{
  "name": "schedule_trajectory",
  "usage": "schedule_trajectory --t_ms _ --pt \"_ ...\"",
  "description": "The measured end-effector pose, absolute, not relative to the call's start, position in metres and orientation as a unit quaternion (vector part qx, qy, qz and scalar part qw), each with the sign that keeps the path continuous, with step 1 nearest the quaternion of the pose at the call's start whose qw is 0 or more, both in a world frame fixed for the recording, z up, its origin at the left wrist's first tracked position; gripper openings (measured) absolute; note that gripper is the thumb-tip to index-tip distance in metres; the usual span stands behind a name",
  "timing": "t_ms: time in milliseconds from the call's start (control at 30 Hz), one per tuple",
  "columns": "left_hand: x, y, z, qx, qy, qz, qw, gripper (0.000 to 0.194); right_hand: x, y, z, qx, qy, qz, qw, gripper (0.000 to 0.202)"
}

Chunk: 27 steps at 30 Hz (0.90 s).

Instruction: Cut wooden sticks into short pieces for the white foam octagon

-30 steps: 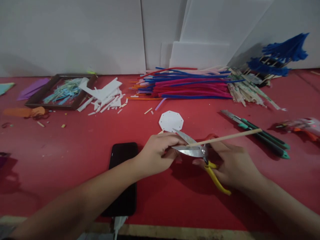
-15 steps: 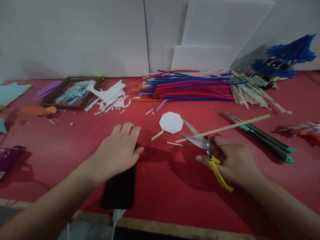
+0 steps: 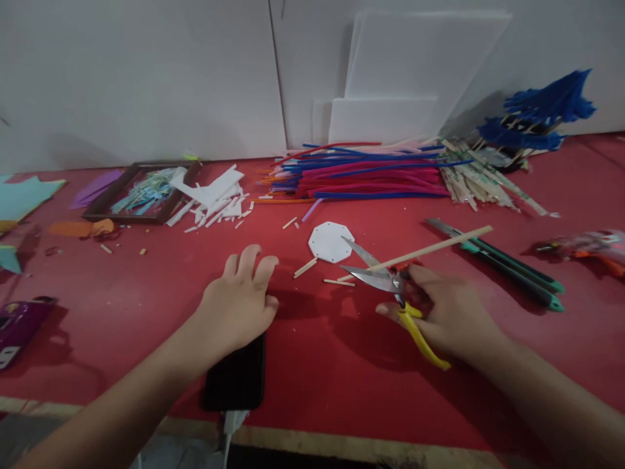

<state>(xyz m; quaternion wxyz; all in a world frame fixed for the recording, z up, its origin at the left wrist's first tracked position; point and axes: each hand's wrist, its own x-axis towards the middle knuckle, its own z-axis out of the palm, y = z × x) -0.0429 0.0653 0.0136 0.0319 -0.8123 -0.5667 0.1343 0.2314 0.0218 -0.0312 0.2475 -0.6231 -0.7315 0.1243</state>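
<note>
My right hand (image 3: 452,319) holds yellow-handled scissors (image 3: 414,326), their blades parted and pointing left. A pale wooden stick (image 3: 432,249) slants across the open blades; whether my fingers also touch it is hidden. Just beyond the blade tips lies a white octagonal disc (image 3: 331,242) with small holes near its rim. Short cut stick pieces (image 3: 305,268) lie beside the disc. My left hand (image 3: 239,303) is empty, fingers apart and slightly bent, over the upper end of a black phone (image 3: 237,378).
Behind lie a bundle of coloured pipe cleaners (image 3: 371,176), white scraps (image 3: 219,192), a brown frame (image 3: 92,213) and wrapped sticks (image 3: 461,179). On the right are a green-black utility knife (image 3: 512,270) and a blue tiered model (image 3: 549,104). A cable leaves the phone at the table's front edge.
The view has shifted slightly. My left fingers look a little more raised and bent. The stick's right end now sits further left, while the scissors stay open around it.
</note>
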Motion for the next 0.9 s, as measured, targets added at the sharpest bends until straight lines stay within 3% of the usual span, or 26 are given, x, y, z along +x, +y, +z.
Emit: schedule_trajectory --t_ms 200,333,467,667,800,900 --pt "-0.047 0.068 0.016 -0.803 -0.584 0.114 0.025 0.050 0.231 0.022 -0.033 -0.622 -0.735 0.115 0.245 0.051" --pt "-0.037 0.072 0.025 -0.842 -0.540 0.004 0.012 0.040 0.231 0.022 -0.032 -0.623 -0.737 0.110 0.238 0.051" --pt "-0.008 0.075 0.034 -0.871 -0.406 -0.180 -0.213 0.032 0.229 0.021 -0.030 -0.620 -0.738 0.106 0.244 0.049" --pt "0.020 0.080 0.031 -0.820 -0.336 -0.234 -0.402 0.021 0.229 0.019 -0.030 -0.606 -0.742 0.081 0.275 0.042" --pt "0.019 0.080 0.026 -0.841 -0.292 -0.239 -0.389 0.022 0.231 0.018 -0.027 -0.571 -0.758 0.064 0.309 0.033" --pt "0.021 0.079 0.018 -0.854 -0.260 -0.311 -0.325 0.022 0.233 0.019 -0.025 -0.538 -0.777 0.050 0.322 0.031"
